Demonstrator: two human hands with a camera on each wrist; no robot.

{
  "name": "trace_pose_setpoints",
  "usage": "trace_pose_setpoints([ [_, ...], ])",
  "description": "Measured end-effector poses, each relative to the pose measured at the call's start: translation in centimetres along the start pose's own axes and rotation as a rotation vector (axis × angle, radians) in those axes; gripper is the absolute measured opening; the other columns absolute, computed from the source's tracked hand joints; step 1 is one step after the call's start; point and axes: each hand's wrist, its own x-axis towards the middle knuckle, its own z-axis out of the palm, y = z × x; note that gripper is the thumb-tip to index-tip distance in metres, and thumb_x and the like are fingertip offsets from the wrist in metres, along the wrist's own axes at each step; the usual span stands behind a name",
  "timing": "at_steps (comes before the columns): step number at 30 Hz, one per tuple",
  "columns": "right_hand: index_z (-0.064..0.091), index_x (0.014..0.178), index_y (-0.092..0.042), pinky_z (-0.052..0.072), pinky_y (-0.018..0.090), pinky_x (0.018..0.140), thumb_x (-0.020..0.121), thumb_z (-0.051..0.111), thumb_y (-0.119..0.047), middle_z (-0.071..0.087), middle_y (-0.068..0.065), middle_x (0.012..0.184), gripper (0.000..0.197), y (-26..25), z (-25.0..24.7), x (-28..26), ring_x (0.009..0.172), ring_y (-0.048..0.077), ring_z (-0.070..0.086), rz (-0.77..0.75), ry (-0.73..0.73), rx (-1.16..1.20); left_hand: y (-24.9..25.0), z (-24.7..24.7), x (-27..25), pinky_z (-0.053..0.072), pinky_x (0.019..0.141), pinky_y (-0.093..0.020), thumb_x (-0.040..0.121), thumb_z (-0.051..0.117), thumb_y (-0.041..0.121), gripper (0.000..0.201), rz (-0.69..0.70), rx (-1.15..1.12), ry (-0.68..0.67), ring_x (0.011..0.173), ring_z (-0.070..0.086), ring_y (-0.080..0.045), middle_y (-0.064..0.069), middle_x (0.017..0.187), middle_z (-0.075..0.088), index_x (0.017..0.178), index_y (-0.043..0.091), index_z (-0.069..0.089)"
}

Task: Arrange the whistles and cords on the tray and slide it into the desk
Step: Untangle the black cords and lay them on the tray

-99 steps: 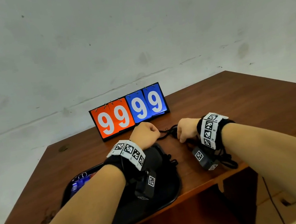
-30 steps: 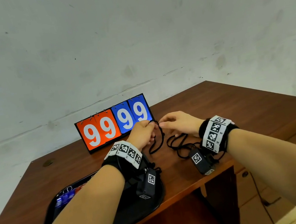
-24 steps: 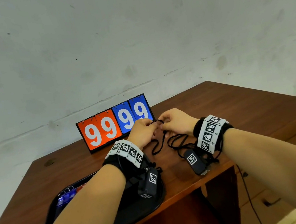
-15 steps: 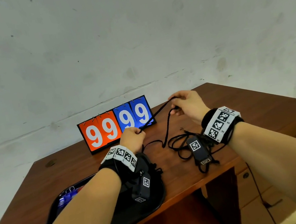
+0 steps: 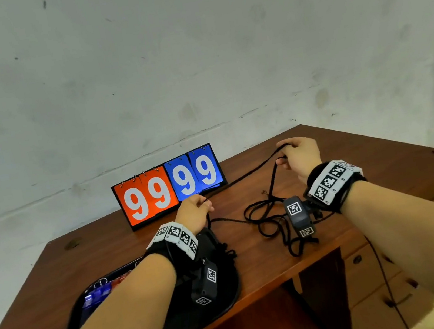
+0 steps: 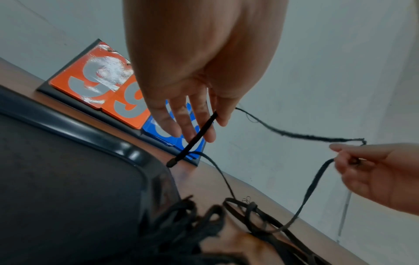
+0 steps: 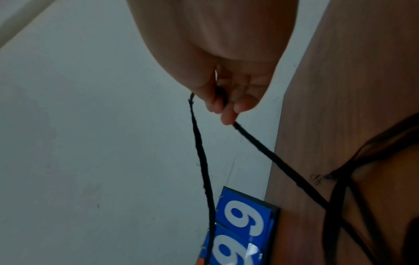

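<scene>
A: Big brown worktop [image 5: 351, 160], black tray [image 5: 231, 295] at its near left edge, blue and red whistles [image 5: 99, 292] at the tray's left end. Why the wide stance?

B: Looks like untangling. Left hand [image 5: 193, 210] pinches one cord [image 5: 243, 178] end beside the tray; right hand [image 5: 298, 157], raised and well apart, is closed on the same cord, drawing it taut above the cord pile [image 5: 270, 218] on the wood.

A: Any writing?

B: Only the scoreboard [image 5: 168, 186] behind: orange 99, blue 99. No brands visible.

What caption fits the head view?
Both hands, left and right, stretch a black cord above the desk.
</scene>
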Motion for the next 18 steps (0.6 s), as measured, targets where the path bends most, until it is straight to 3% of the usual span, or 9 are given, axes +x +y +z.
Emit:
trace_pose_setpoints([
  [1, 0.071, 0.092, -0.016, 0.054, 0.03, 0.055, 0.088, 0.052, -0.002, 0.069, 0.009, 0.088, 0.024, 0.3, -0.1, 0.2, 0.068, 0.023, 0.068, -0.02, -0.037, -0.131, 0.3, 0.3, 0.0, 0.046, 0.071, -0.029, 0.097, 0.056, 0.021, 0.018, 0.017, -0.02, 0.003, 0.06, 0.053, -0.01, 0.0, 0.089, 0.074, 0.089, 0.012, 0.069],
  [3, 0.068, 0.113, -0.023, 0.056, 0.037, 0.081, 0.08, 0.058, -0.01, 0.064, 0.009, 0.12, 0.037, 0.6, -0.2, -0.2, 0.099, 0.03, 0.065, -0.073, -0.233, -0.55, 1.1, 0.9, -0.1, 0.046, 0.063, -0.028, 0.095, 0.059, 0.022, 0.018, 0.057, -0.034, 0.009, 0.053, 0.051, -0.009, 0.0, 0.081, 0.074, 0.085, 0.013, 0.071],
  [5, 0.053, 0.135, -0.029, 0.044, 0.041, 0.104, 0.077, 0.061, -0.016, 0.036, 0.009, 0.151, 0.06, 0.7, 0.3, -1.2, 0.131, 0.036, 0.044, -0.109, -0.43, -0.867, 2.2, 1.5, -0.1, 0.043, 0.057, -0.026, 0.094, 0.061, 0.024, 0.021, 0.103, -0.003, -0.007, 0.049, 0.047, -0.01, 0.001, 0.074, 0.072, 0.081, 0.014, 0.073],
  [7, 0.045, 0.142, -0.029, 0.04, 0.039, 0.108, 0.079, 0.06, -0.013, 0.023, 0.005, 0.159, 0.067, 0.2, 1.2, -2.6, 0.139, 0.032, 0.034, -0.176, -0.535, -0.908, 3.4, 2.2, -0.3, 0.045, 0.06, -0.027, 0.094, 0.061, 0.025, 0.02, 0.148, 0.056, -0.042, 0.056, 0.052, -0.012, 0.002, 0.074, 0.071, 0.083, 0.016, 0.074],
  [10, 0.045, 0.143, -0.021, 0.049, 0.021, 0.087, 0.082, 0.056, -0.002, 0.047, 0.002, 0.144, 0.065, -0.6, 2.4, -4.5, 0.113, 0.015, 0.058, -0.204, -0.754, -0.711, 5.1, 3.2, -0.8, 0.048, 0.075, -0.025, 0.094, 0.06, 0.022, 0.016, 0.244, 0.144, -0.082, 0.078, 0.061, -0.012, 0.003, 0.088, 0.071, 0.096, 0.017, 0.075],
  [13, 0.058, 0.12, -0.022, 0.051, 0.032, 0.08, 0.081, 0.055, 0.0, 0.066, 0.002, 0.111, 0.045, -0.9, 3.3, -5.5, 0.093, 0.021, 0.063, -0.175, -0.89, -0.586, 6.2, 3.7, -1.1, 0.053, 0.075, -0.032, 0.092, 0.06, 0.018, 0.016, 0.31, 0.149, -0.091, 0.081, 0.065, -0.018, -0.005, 0.091, 0.072, 0.095, 0.013, 0.075],
  [15, 0.059, 0.099, -0.024, 0.048, 0.032, 0.071, 0.08, 0.058, -0.001, 0.064, 0.003, 0.092, 0.03, -0.9, 3.6, -5.9, 0.079, 0.019, 0.058, -0.189, -0.9, -0.6, 6.6, 3.6, -1.3, 0.056, 0.076, -0.035, 0.092, 0.061, 0.017, 0.015, 0.322, 0.112, -0.088, 0.081, 0.067, -0.021, -0.007, 0.087, 0.073, 0.091, 0.012, 0.075],
  [18, 0.059, 0.098, -0.016, 0.049, 0.03, 0.072, 0.081, 0.065, -0.007, 0.066, 0.007, 0.094, 0.02, -0.6, 3.7, -5.8, 0.08, 0.02, 0.061, -0.227, -0.863, -0.63, 6.7, 3.6, -1.4, 0.056, 0.074, -0.032, 0.092, 0.062, 0.017, 0.015, 0.323, 0.043, -0.068, 0.079, 0.067, -0.02, -0.005, 0.085, 0.073, 0.089, 0.013, 0.075],
])
